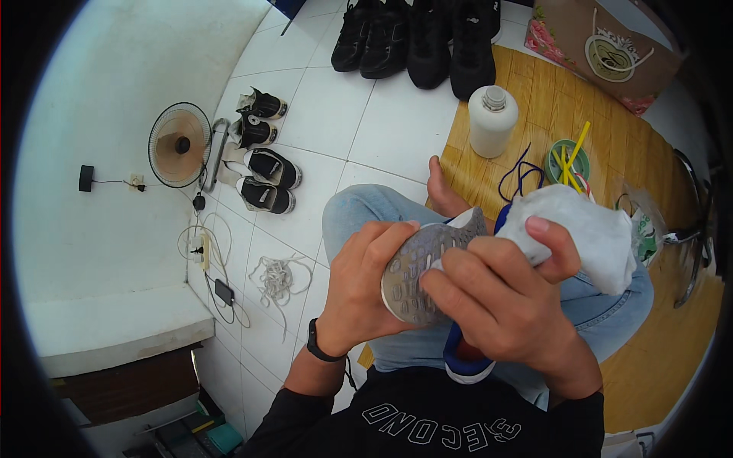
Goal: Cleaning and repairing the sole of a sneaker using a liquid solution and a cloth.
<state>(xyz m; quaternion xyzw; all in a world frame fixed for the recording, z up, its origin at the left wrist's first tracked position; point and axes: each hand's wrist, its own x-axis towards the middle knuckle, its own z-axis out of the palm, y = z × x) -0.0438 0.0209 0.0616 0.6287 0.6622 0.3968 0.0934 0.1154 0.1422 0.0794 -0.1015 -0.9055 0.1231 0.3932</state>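
A shoe [408, 267] is tilted over my lap with its grey, patterned sole facing up. My left hand [363, 275] wraps round one end of it, a dark band on the wrist. My right hand [508, 294] is closed on a white cloth [584, 237], its fingers bent against the sole. Most of the cloth spreads out beyond that hand. Below the right hand shows a blue shoe part with a white rim [467, 370]; whether it belongs to a second shoe I cannot tell. Blue laces [523, 179] lie beyond my knees.
A white bottle [492, 126] and a green bowl [569, 156] with yellow sticks stand on the wood-patterned mat [527, 84]. Black shoes [420, 38] line the far side. More shoes [263, 168], pale laces [279, 282], a fan [180, 145] and cables are at left.
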